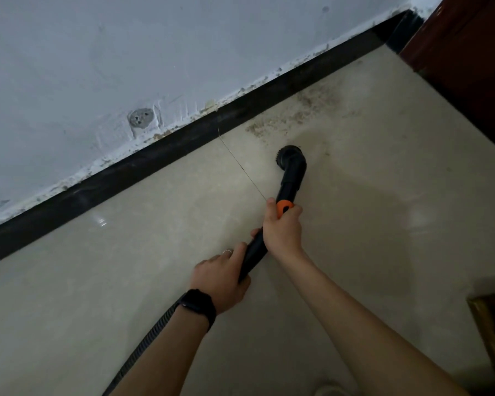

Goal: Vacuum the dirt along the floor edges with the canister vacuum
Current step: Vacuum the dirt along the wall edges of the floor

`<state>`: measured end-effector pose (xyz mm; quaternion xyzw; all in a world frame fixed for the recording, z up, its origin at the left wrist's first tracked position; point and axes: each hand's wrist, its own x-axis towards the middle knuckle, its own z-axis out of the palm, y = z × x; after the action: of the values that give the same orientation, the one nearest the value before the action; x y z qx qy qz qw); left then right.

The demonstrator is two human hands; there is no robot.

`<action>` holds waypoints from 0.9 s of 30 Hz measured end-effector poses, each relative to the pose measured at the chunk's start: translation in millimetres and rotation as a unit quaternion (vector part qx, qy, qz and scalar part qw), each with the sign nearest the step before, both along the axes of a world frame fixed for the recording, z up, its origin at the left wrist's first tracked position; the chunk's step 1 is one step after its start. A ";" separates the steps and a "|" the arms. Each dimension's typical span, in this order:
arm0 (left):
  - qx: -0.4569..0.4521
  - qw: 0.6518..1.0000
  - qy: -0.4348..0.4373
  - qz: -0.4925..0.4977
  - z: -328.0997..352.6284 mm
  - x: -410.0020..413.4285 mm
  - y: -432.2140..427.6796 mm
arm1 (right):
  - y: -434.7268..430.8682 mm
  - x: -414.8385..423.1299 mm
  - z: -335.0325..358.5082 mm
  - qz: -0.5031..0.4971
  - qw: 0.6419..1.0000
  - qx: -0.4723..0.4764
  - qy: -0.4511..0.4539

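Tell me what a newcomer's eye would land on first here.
First, the black vacuum wand at centre, held by the left hand low on the tube and the right hand by its orange collar, with its round brush nozzle down at the beige floor tile. Next, the brown dirt patch just beyond the nozzle, lying against the black baseboard under the scuffed white wall.

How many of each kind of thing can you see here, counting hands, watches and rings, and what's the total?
Hands: 2, the left hand and the right hand, both gripping the vacuum wand
Watches: 1, a black watch on the left wrist
Rings: 1, a ring on a finger of the left hand
Total: 4
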<state>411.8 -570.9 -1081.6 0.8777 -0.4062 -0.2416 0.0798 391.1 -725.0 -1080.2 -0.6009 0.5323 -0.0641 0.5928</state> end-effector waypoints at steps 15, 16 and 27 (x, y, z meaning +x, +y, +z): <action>-0.052 0.996 0.026 0.062 -9.2 35.6 -2.5 | -5.2 49.6 6.6 0.050 0.998 -0.027 0.027; -0.053 0.996 0.028 0.065 -9.6 38.5 -3.1 | -5.9 53.1 6.7 0.052 0.998 -0.031 0.031; -0.053 0.994 0.027 0.093 -11.2 64.9 -11.3 | -11.4 89.3 9.2 0.072 0.996 -0.043 0.037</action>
<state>476.7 -582.2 -1092.8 0.8993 -0.3327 -0.2347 0.1596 480.4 -736.4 -1070.9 -0.6644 0.5058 -0.0216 0.5497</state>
